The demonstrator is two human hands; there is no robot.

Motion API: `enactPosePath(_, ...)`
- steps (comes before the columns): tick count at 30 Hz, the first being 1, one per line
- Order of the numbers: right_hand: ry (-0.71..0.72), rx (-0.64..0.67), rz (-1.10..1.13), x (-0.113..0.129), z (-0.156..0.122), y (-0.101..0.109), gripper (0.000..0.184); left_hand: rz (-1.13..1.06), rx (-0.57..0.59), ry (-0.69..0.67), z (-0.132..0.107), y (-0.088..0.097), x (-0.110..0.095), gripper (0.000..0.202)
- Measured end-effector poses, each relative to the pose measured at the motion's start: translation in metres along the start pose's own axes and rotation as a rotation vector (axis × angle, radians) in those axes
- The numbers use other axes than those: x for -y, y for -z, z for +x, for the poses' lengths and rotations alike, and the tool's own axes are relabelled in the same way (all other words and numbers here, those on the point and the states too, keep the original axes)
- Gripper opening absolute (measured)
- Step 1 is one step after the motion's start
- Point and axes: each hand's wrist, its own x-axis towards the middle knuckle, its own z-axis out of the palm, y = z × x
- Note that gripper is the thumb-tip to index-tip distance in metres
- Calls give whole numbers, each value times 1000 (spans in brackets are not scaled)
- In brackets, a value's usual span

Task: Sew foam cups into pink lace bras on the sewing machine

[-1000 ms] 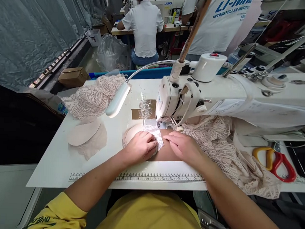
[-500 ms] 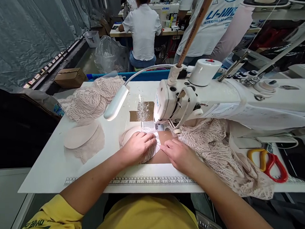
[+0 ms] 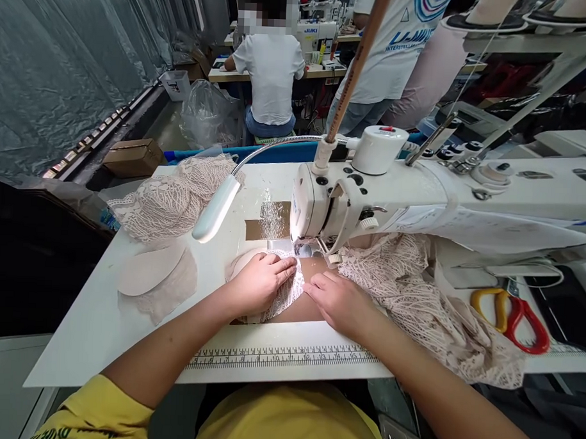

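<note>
The lace piece (image 3: 286,296) lies flat on the bench (image 3: 101,341), directly in front of the needle of the one sewing machine (image 3: 323,195). Both my hands rest on it. My left hand (image 3: 259,282) is spread palm-down over it, fingers straight and gripping nothing. My right hand (image 3: 341,299) lies flat just beside it, open too, with its fingertips at the lace's right edge.

One gooseneck lamp (image 3: 216,207) hangs over the bench to the left. There are two lace heaps, one (image 3: 173,196) at the far left and one (image 3: 415,294) spilling to my right. One oval pad (image 3: 149,272) sits near the left heap, and one printed ruler (image 3: 283,358) runs along the near edge.

At the far right are scissor handles (image 3: 508,313), one yellow loop and one red; I cannot tell if that is one pair or two. My left hand covers much of the lace piece. The needle is hard to make out. Two people work behind, one seated (image 3: 272,71) and one standing (image 3: 399,50), the second cut off at the top.
</note>
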Motion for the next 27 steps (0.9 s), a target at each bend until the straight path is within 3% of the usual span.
enactPosePath(7,-49,64,-4,-2,17,9,20,18,10,-11,8,3,15,52)
enactPosePath(17,-196,-9,-10,-4,27,-2,32,64,-9,-63,25,8,40,41)
enactPosePath(22,-213,-61,-49,-3,27,-5,33,16,-96,-90,17,4,35,35)
enactPosePath(27,-209,-118,-80,-4,28,-6,32,-21,-94,-119,9,-4,26,38)
